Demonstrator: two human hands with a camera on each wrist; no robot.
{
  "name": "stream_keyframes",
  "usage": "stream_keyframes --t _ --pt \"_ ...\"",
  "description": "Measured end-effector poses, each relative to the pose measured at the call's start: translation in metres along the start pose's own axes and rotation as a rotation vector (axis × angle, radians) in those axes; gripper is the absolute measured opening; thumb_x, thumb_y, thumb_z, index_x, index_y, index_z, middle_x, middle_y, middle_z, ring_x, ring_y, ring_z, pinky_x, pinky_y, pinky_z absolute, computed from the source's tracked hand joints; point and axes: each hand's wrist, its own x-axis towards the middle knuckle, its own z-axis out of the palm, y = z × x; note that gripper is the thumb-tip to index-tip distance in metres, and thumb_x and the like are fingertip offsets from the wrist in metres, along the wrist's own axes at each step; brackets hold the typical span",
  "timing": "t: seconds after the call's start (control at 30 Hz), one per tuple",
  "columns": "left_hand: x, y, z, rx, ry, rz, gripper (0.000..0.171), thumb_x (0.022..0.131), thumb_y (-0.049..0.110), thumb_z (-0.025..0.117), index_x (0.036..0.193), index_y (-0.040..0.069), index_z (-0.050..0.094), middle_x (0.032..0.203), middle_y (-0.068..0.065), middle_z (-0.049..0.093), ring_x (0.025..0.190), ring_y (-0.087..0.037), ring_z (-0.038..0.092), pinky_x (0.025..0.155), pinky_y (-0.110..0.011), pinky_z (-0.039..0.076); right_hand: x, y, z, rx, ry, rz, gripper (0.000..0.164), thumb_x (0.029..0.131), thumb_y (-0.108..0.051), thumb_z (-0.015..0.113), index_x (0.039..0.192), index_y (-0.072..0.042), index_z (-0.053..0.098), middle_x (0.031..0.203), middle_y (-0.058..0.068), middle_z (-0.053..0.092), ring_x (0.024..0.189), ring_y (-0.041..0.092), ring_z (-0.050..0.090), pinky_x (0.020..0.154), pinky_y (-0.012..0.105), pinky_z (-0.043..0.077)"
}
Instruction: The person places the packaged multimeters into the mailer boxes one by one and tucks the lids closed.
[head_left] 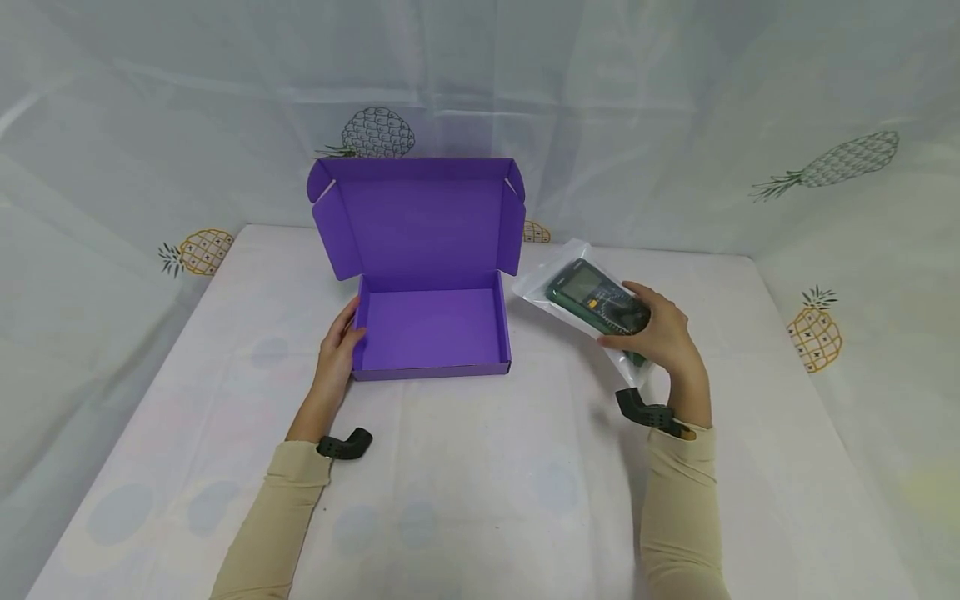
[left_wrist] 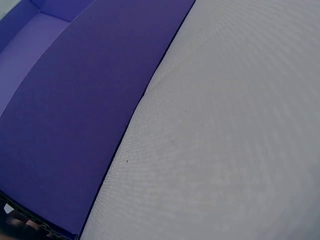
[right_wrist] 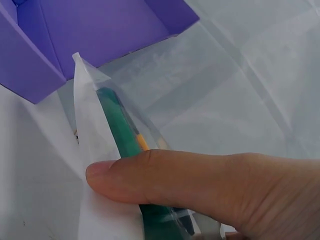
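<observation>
A purple cardboard box (head_left: 431, 329) stands on the table with its lid (head_left: 423, 221) raised at the back and nothing inside. My left hand (head_left: 336, 350) grips its left wall, thumb at the top edge. In the left wrist view the box's front wall (left_wrist: 75, 110) fills much of the left side, with a bit of fingers (left_wrist: 25, 225) in the bottom corner. To the right of the box, my right hand (head_left: 660, 333) holds a green-edged multimeter (head_left: 592, 292) in a clear plastic bag (head_left: 536, 283), tilted above the table. The right thumb (right_wrist: 150, 175) presses along the bag's side.
A white cloth (head_left: 465, 483) with pale dots covers the table. Behind it hangs a light curtain (head_left: 600, 108) printed with pineapples. Black camera mounts sit on both wrists, the left mount (head_left: 347, 444) low beside the box and the right mount (head_left: 645, 411) under the bag.
</observation>
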Motion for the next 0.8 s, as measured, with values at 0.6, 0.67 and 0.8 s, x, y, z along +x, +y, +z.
stream_keyframes --t 0.6,0.67,0.8 --pt "-0.001 0.0 0.0 -0.013 -0.012 0.018 0.053 0.103 0.008 0.042 0.154 0.015 0.03 0.161 -0.002 0.022 0.147 -0.018 0.022 0.121 -0.034 0.018 -0.008 -0.003 -0.005 0.006 0.022 -0.095 0.094 0.064 -0.015 0.09 0.145 -0.004 0.043 0.131 0.027 0.052 0.111 0.042 0.045 0.088 0.051 0.036" --pt "-0.001 0.0 0.001 -0.019 -0.015 0.017 0.053 0.103 0.008 0.042 0.154 0.015 0.03 0.161 -0.002 0.023 0.147 -0.017 0.023 0.12 -0.034 0.019 -0.008 -0.005 -0.005 0.003 0.02 -0.103 0.094 0.064 -0.015 0.09 0.145 -0.004 0.044 0.133 0.027 0.051 0.111 0.043 0.045 0.089 0.052 0.036" --pt "0.0 -0.001 0.0 -0.027 -0.012 0.017 0.053 0.103 0.007 0.041 0.154 0.015 0.03 0.161 -0.002 0.023 0.147 -0.017 0.022 0.121 -0.033 0.018 -0.011 -0.008 -0.008 0.005 0.013 -0.111 0.094 0.064 -0.016 0.09 0.145 -0.005 0.044 0.135 0.027 0.05 0.113 0.043 0.044 0.092 0.055 0.035"
